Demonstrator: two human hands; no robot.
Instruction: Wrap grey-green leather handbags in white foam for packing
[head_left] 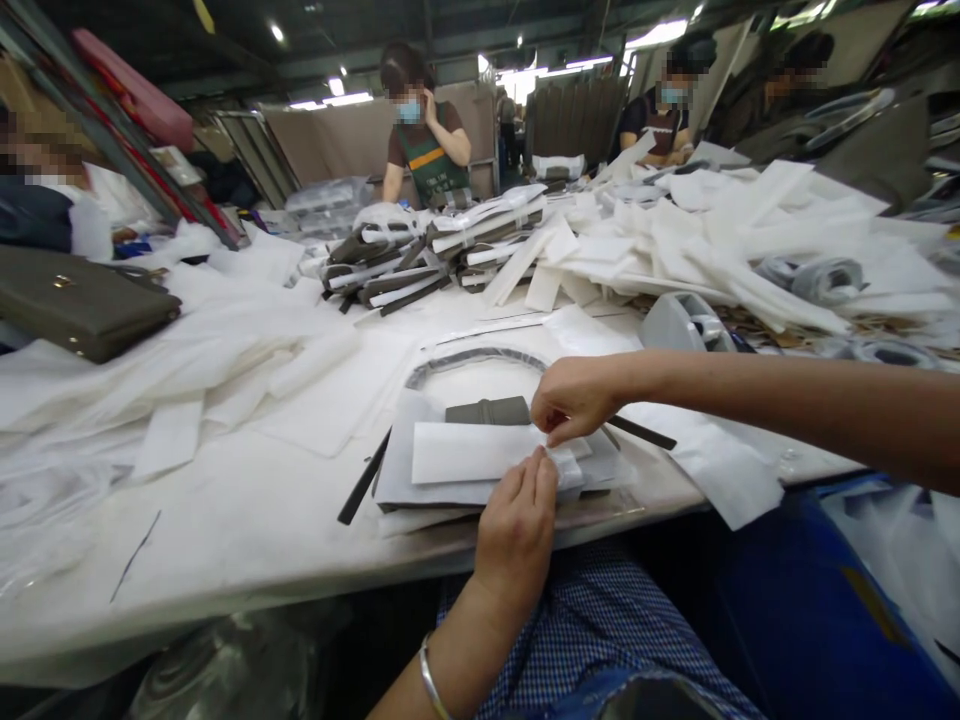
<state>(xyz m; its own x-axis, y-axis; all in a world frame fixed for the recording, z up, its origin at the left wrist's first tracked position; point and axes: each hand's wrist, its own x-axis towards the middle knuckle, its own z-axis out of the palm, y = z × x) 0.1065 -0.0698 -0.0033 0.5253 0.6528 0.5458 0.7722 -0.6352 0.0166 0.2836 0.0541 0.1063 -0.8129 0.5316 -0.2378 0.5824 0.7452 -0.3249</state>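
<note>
A bag [390, 492] lies flat at the table edge before me, covered with a thin white wrapping sheet. Its arched handle [480, 356] is wrapped in a greyish covering, and an olive-grey tab [487, 411] shows below it. Across the front rests a white foam strip [465, 455]. My left hand [517, 525] is closed, its fingertips pressed together at the strip's right end. Just above, my right hand [574, 398] is closed in a pinch by the same end; what it pinches is hidden. Dark straps [365, 477] stick out at both sides.
A grey tape dispenser [686, 322] stands to the right. White sheets [720, 230] are heaped behind it, more sheets [225, 340] lie left, and wrapped bags [442, 245] are stacked at the back. An olive bag [82, 300] sits far left. Co-workers [427, 130] are across the table.
</note>
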